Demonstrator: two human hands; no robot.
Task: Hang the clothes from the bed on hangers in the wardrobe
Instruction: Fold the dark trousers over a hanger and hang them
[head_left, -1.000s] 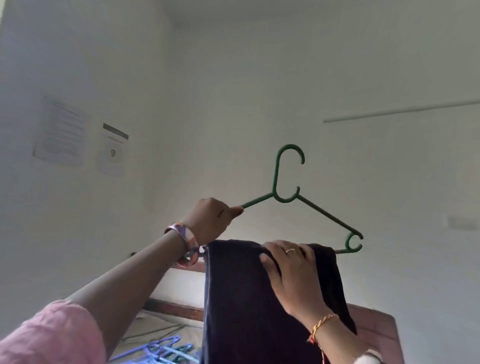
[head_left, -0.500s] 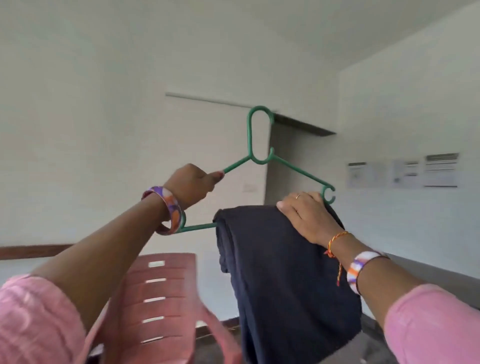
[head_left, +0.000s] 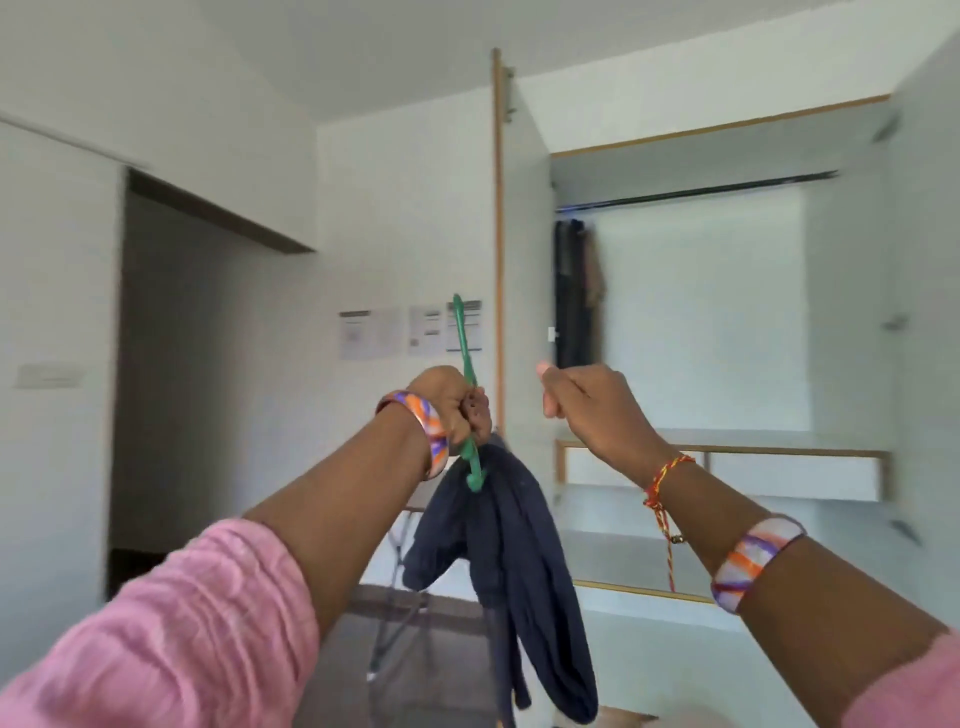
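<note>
Left hand (head_left: 457, 405): fingers curled tight round the green hanger (head_left: 464, 353), seen edge-on, hook upward.
Right hand (head_left: 587, 400): raised beside it, apart – fingers curled in, holding nothing.
Dark garment (head_left: 509, 551): draped on the hanger, hanging below the left hand.
Wardrobe (head_left: 727, 291): open ahead – dark rail (head_left: 696, 191) across the top, 1 or 2 dark clothes (head_left: 576, 291) at its left end.
Wall papers (head_left: 410, 330): behind the hanger.

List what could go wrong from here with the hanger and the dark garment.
1. The dark garment hangs bunched and uneven on the green hanger, so it may slide off.
2. Only the left hand grips the hanger; the right hand holds nothing, so the load may swing.
3. The wardrobe rail sits higher, needing a one-handed reach.
</note>
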